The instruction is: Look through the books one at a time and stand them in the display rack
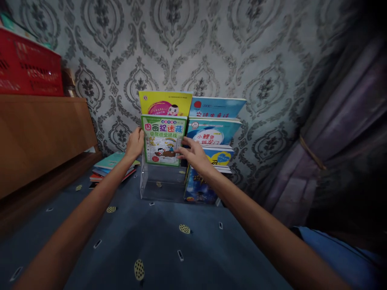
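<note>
A green-bordered children's picture book [165,151] stands upright in the left column of a clear acrylic book rack [163,195], in front of a yellow book [151,100]. My left hand [135,143] is closed at its left edge, the fingertips partly hidden behind the cover. At the right edge, my right hand [195,156] holds the book with fingers reaching over the cover. The rack's right column carries a blue book [217,106], a teal book [214,131], a blue-and-yellow book [222,156] and a dark blue book [201,191] in stepped rows.
Left of the rack, a stack of books [110,163] lies on the dark blue patterned cloth [163,237]. A wooden cabinet [45,137] with a red basket [30,66] on top stands at the left. Patterned wallpaper rises behind; a tied curtain [329,121] hangs at the right.
</note>
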Demonstrator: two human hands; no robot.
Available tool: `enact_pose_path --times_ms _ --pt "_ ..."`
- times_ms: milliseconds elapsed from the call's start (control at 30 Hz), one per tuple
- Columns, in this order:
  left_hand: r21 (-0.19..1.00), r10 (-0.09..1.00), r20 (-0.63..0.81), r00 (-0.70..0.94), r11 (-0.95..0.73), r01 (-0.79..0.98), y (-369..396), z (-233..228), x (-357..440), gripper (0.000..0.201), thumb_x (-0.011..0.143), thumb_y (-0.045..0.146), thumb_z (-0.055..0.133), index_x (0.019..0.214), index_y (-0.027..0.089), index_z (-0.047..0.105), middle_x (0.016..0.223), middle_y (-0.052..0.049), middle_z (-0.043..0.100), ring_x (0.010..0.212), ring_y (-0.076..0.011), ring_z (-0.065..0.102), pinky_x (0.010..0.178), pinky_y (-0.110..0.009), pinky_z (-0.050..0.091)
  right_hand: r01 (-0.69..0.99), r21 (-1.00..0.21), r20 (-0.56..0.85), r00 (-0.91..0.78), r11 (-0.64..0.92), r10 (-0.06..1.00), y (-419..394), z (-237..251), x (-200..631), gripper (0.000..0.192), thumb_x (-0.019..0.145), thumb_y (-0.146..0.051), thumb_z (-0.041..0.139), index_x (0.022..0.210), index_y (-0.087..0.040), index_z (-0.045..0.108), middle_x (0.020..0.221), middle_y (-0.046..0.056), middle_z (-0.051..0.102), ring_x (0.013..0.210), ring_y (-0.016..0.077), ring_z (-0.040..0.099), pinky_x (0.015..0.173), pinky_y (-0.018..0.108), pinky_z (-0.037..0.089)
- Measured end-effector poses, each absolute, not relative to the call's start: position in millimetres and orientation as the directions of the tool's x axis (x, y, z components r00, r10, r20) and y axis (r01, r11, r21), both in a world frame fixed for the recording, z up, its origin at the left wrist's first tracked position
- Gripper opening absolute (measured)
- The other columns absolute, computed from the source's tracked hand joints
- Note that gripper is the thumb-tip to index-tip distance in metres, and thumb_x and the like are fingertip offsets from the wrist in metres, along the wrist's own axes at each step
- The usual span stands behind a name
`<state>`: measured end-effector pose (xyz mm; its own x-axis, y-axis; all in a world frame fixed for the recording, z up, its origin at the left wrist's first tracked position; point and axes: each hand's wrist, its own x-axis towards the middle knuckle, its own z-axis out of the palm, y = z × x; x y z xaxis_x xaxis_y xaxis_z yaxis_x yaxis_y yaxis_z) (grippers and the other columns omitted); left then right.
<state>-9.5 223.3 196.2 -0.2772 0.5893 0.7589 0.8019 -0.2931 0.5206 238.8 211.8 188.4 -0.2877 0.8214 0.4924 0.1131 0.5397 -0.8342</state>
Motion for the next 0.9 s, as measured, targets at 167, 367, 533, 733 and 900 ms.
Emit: enact_pose_path --times_ms 167,367,533,733,900 --pt "0.528 0.588 0.763 -0.270 -0.324 0.785 218 199 -9 0.031 0.100 0.034 0.033 0.105 0.018 0.059 0.104 -0.011 0.070 0.101 -0.0260 0.063 0.092 -0.040 0.049 0.088 -0.832 0.500 -0.308 0.547 0.810 210 188 238 0.057 0.087 -0.031 0.062 0.141 -0.018 0.052 0.141 0.016 0.056 0.095 0.0243 0.073 0.075 0.041 0.066" --pt "0.518 0.588 0.774 -0.236 -0.373 0.769 213 198 -7 0.033 0.099 0.033 0.031 0.111 0.016 0.057 0.114 -0.015 0.068 0.108 -0.0282 0.062 0.096 -0.044 0.048 0.106 -0.839 0.484 -0.304 0.534 0.821 204 189 236 0.056 0.088 -0.028 0.060 0.142 -0.014 0.053 0.140 0.022 0.054 0.093 0.0267 0.074 0.077 0.045 0.065" --pt "0.521 0.586 0.773 -0.243 -0.370 0.769 211 196 -7 0.032 0.099 0.034 0.032 0.112 0.017 0.056 0.112 -0.015 0.069 0.107 -0.0284 0.063 0.097 -0.044 0.048 0.117 -0.830 0.490 -0.311 0.545 0.814 201 186 236 0.059 0.089 -0.028 0.060 0.146 -0.017 0.049 0.139 0.020 0.056 0.093 0.0262 0.074 0.079 0.045 0.064" --pt "0.501 0.566 0.792 -0.228 -0.390 0.773 214 192 -13 0.032 0.102 0.038 0.032 0.111 0.018 0.055 0.112 -0.013 0.068 0.108 -0.0266 0.063 0.098 -0.042 0.048 0.108 -0.830 0.495 -0.307 0.547 0.813 197 186 239 0.058 0.090 -0.027 0.060 0.146 -0.017 0.049 0.142 0.019 0.054 0.098 0.0248 0.073 0.077 0.042 0.066" --pt "0.486 0.545 0.809 -0.219 -0.412 0.771 216 190 -12 0.038 0.104 0.045 0.031 0.112 0.018 0.056 0.111 -0.012 0.068 0.109 -0.0248 0.063 0.099 -0.041 0.048 0.110 -0.836 0.487 -0.302 0.538 0.819 194 186 238 0.057 0.090 -0.024 0.059 0.146 -0.017 0.048 0.142 0.019 0.054 0.097 0.0243 0.073 0.078 0.042 0.066"
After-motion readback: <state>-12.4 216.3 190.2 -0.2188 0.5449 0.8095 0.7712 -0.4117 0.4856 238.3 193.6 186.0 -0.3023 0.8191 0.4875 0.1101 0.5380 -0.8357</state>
